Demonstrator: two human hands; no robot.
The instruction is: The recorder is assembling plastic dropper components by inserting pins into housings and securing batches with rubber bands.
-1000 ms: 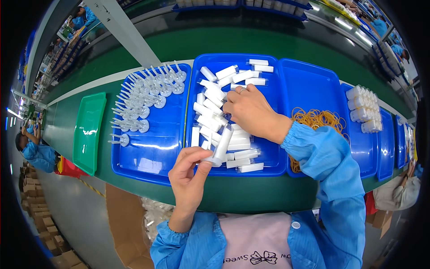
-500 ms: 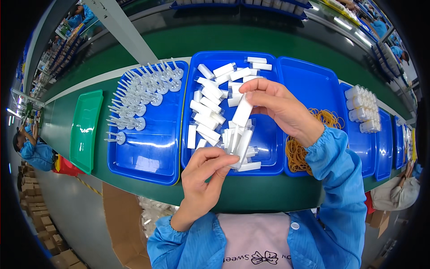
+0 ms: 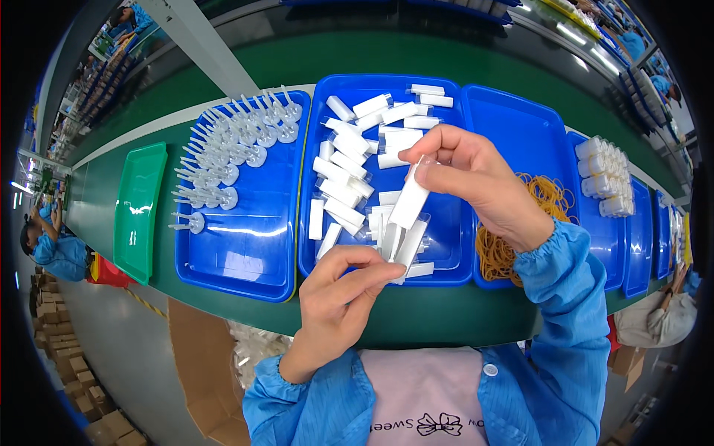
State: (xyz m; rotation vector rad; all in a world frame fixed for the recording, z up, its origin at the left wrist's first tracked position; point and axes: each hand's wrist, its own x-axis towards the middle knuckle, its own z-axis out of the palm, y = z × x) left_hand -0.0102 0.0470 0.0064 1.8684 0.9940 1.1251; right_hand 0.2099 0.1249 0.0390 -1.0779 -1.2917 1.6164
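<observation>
My right hand [image 3: 483, 186] pinches the upper end of a white oblong piece [image 3: 410, 202] between thumb and fingers. Below it, my left hand [image 3: 338, 293] holds the lower end of a white strip with a clear plastic sleeve [image 3: 406, 249], thumb and forefinger pressed together. The oblong piece's lower end meets or overlaps the sleeve's top; whether it is inside, I cannot tell. A narrow, pale tapered part [image 3: 391, 241] also shows at my left fingertips. Both hands are over the near half of a blue tray [image 3: 307, 253], where several white oblong pieces in clear wrap [image 3: 342, 192] lie loose.
Another blue tray [image 3: 238, 276] on the left carries rows of clear stemmed pieces with round bases [image 3: 223, 149]. Further left stands a green tray [image 3: 137, 215]. To the right, rubber bands [image 3: 497, 253] fill part of a blue tray, and banded white bundles [image 3: 602, 175] sit beyond.
The white oblong piece in my right hand has come down and slightly right, closer over the sleeve in my left hand. Both hands keep their grip.
</observation>
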